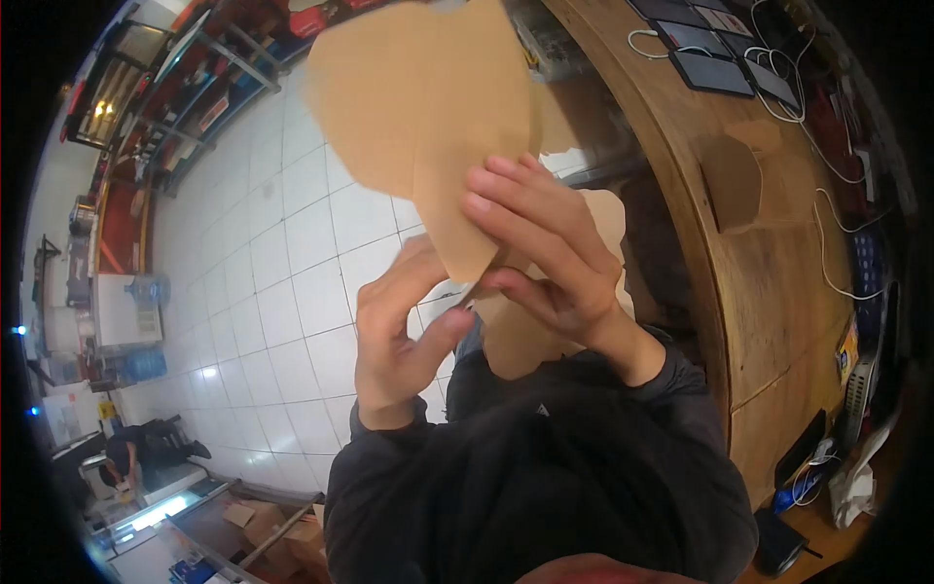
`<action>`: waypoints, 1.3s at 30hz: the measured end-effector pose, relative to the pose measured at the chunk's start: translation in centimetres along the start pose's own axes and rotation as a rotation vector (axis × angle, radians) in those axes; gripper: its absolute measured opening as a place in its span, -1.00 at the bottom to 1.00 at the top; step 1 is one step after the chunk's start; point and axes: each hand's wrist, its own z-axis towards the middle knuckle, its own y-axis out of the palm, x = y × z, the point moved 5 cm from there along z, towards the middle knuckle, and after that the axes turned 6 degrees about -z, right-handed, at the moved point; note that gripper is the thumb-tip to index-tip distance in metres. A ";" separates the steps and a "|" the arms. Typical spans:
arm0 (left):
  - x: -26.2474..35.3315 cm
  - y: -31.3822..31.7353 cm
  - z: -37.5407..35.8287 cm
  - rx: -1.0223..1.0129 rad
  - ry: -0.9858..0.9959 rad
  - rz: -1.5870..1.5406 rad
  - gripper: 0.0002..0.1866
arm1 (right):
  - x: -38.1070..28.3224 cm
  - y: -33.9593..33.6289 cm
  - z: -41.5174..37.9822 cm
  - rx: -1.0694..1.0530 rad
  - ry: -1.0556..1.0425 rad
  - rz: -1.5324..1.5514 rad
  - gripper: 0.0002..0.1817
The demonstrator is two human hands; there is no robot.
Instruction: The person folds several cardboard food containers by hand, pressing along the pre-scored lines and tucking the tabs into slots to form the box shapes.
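A large flat piece of brown cardboard (418,107), with cut, rounded edges and a fold line, is held up in front of me. My right hand (555,248) grips its lower right part, fingers over the face and thumb underneath. At the narrow bottom corner, my left hand (404,326) is closed, thumb and fingers pinching the cardboard edge; its fingertips are partly hidden behind the sheet. Below my hands, a second cardboard piece (530,341) with a wavy outline rests over my lap, partly covered by my right hand and wrist.
A wooden table (671,146) runs along my right, bearing dark flat devices (710,73), white cables and a folded cardboard piece (735,185). White floor tiles (292,243) spread left toward shelves (209,107). Cardboard boxes (268,535) and another person (146,453) are at lower left.
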 end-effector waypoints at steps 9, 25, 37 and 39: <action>1.1 -0.3 -0.7 0.139 0.054 0.223 -0.58 | 1.4 3.1 1.2 -0.034 -0.056 0.115 -0.49; -0.9 -11.0 -6.4 0.833 0.085 0.340 -0.72 | 13.4 -6.7 -24.2 -0.226 1.116 -0.554 -0.27; 1.5 -8.3 -9.3 0.699 0.164 0.313 -0.74 | 12.2 -4.0 -22.9 -0.326 1.290 -0.706 -0.13; 2.2 -8.3 -10.5 0.717 0.146 0.287 -0.75 | 11.2 -3.9 -22.5 -0.370 1.268 -0.674 -0.18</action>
